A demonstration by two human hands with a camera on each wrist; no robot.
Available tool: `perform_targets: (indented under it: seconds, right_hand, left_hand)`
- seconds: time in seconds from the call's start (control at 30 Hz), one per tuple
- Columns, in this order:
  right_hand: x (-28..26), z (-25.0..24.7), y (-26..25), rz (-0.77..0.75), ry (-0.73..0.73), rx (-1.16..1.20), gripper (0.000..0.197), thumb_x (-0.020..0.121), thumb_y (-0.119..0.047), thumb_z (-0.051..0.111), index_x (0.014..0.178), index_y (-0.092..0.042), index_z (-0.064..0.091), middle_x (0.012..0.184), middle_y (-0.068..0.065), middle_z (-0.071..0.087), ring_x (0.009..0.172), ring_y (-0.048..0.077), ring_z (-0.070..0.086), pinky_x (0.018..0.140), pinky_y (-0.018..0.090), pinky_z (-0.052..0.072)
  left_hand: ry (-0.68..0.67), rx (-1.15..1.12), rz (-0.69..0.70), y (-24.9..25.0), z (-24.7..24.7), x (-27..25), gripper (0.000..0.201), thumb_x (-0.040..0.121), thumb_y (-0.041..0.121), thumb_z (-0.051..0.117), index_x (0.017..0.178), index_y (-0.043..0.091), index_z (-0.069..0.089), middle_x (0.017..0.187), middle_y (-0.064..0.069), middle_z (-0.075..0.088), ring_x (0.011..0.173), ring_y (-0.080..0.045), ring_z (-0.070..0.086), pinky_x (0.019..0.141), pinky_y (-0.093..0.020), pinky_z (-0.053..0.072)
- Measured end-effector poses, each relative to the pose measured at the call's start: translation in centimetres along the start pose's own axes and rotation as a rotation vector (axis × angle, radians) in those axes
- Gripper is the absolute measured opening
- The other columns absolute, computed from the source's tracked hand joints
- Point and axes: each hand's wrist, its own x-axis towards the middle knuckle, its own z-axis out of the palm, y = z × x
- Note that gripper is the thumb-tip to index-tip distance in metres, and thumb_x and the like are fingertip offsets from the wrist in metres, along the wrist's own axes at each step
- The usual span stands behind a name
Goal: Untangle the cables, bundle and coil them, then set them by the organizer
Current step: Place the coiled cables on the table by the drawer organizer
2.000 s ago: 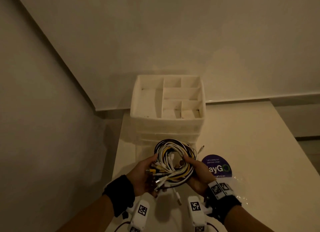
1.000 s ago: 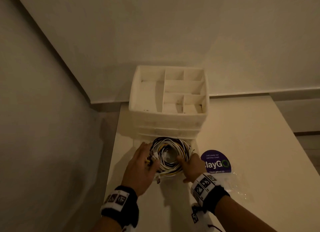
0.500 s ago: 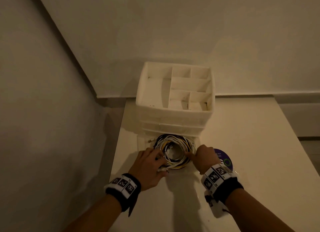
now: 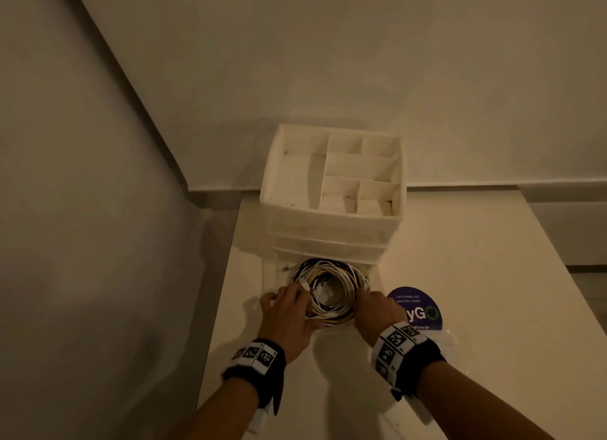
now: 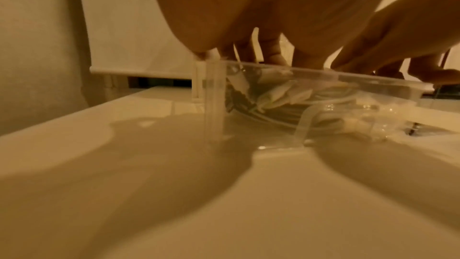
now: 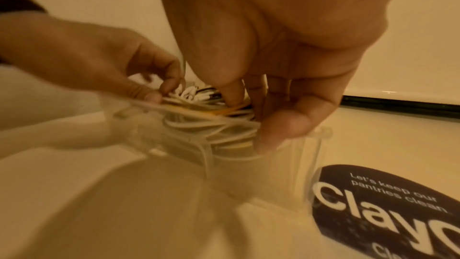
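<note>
Two hands are working at a coil of cables (image 4: pixel 331 292), white, yellow and black, which is lying inside a clear plastic tray (image 5: pixel 353 80) on the white table (image 4: pixel 476 275), just in front of the white compartmented organizer (image 4: pixel 335 209). Left hand (image 4: pixel 289 318) is pressing down on the coil's left side, its fingers (image 5: pixel 271 46) curled over the tray's rim and onto the cable ends. Right hand (image 4: pixel 377 308) is pushing on the coil's right side, its fingers (image 6: pixel 231 90) curled down onto the strands and its thumb against the tray's near wall. Beside the tray, to the right, a round purple sticker (image 4: pixel 420 308) is lying flat.
</note>
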Motion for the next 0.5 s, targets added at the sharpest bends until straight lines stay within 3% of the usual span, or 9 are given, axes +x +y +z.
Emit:
perform_targets:
  seconds: [0.1, 0.2, 0.27, 0.33, 0.37, 0.43, 0.5]
  right_hand:
    - [0.3, -0.6, 0.2, 0.041, -0.022, 0.129, 0.035, 0.100, -0.037, 0.037, 0.112, -0.013, 0.059, 0.112, 0.014, 0.061, 0.102, 0.033, 0.063, 0.080, 0.037, 0.050]
    - [0.3, -1.0, 0.9, 0.030, 0.063, 0.246, 0.038, 0.098, -0.044, 0.041, 0.087, -0.014, 0.062, 0.095, 0.014, 0.063, 0.090, 0.032, 0.063, 0.069, 0.032, 0.044]
    - [0.3, -1.3, 1.7, 0.027, 0.160, 0.340, 0.042, 0.097, -0.045, 0.046, 0.063, -0.020, 0.049, 0.073, 0.007, 0.059, 0.073, 0.027, 0.058, 0.064, 0.029, 0.038]
    - [0.3, -1.6, 2.3, 0.056, 0.223, 0.393, 0.046, 0.095, -0.046, 0.051, 0.056, -0.023, 0.043, 0.060, 0.000, 0.051, 0.066, 0.023, 0.051, 0.063, 0.027, 0.034]
    - [0.6, -1.7, 2.5, 0.072, 0.274, 0.446, 0.042, 0.093, -0.045, 0.054, 0.059, -0.022, 0.047, 0.060, -0.001, 0.051, 0.067, 0.022, 0.051, 0.064, 0.027, 0.033]
    - [1.7, -1.8, 2.8, 0.136, 0.408, 0.620, 0.028, 0.088, -0.041, 0.064, 0.081, -0.016, 0.055, 0.079, 0.005, 0.059, 0.077, 0.024, 0.055, 0.070, 0.029, 0.037]
    - [3.3, -1.3, 2.9, 0.265, 0.445, 0.791, 0.047, 0.081, -0.037, 0.073, 0.110, -0.007, 0.051, 0.111, 0.016, 0.056, 0.098, 0.033, 0.056, 0.085, 0.041, 0.045]
  left_hand:
    - [0.051, -0.255, -0.059, -0.7, 1.0, -0.9, 0.028, 0.074, 0.049, 0.067, 0.085, 0.035, 0.045, 0.114, 0.020, 0.037, 0.112, -0.007, 0.045, 0.110, -0.046, 0.014]
    - [0.109, -0.467, -0.026, -1.3, 1.0, -1.1, 0.028, 0.068, 0.052, 0.069, 0.081, 0.033, 0.054, 0.123, 0.027, 0.030, 0.120, -0.009, 0.036, 0.102, -0.040, 0.036]
    - [0.085, -0.355, 0.020, -1.4, 0.3, -1.3, 0.037, 0.067, 0.065, 0.066, 0.085, 0.033, 0.057, 0.128, 0.026, 0.024, 0.122, -0.007, 0.022, 0.101, -0.033, 0.029]
    - [0.081, -0.225, 0.062, -1.5, -0.3, -1.6, 0.040, 0.074, 0.071, 0.055, 0.088, 0.033, 0.055, 0.134, 0.020, 0.027, 0.122, -0.008, 0.019, 0.098, -0.033, 0.024]
    - [0.110, -0.239, 0.065, -1.6, -0.4, -1.6, 0.038, 0.078, 0.069, 0.051, 0.088, 0.032, 0.053, 0.135, 0.016, 0.031, 0.123, -0.010, 0.021, 0.098, -0.034, 0.026]
    - [0.209, -0.373, -0.021, -1.3, -0.9, -1.1, 0.035, 0.086, 0.060, 0.048, 0.097, 0.027, 0.049, 0.134, 0.005, 0.036, 0.122, -0.013, 0.026, 0.100, -0.039, 0.031]
    - [0.300, -0.533, -0.204, -1.4, -1.7, 0.7, 0.039, 0.089, 0.042, 0.059, 0.116, 0.018, 0.043, 0.133, -0.004, 0.036, 0.119, -0.015, 0.029, 0.101, -0.045, 0.035]
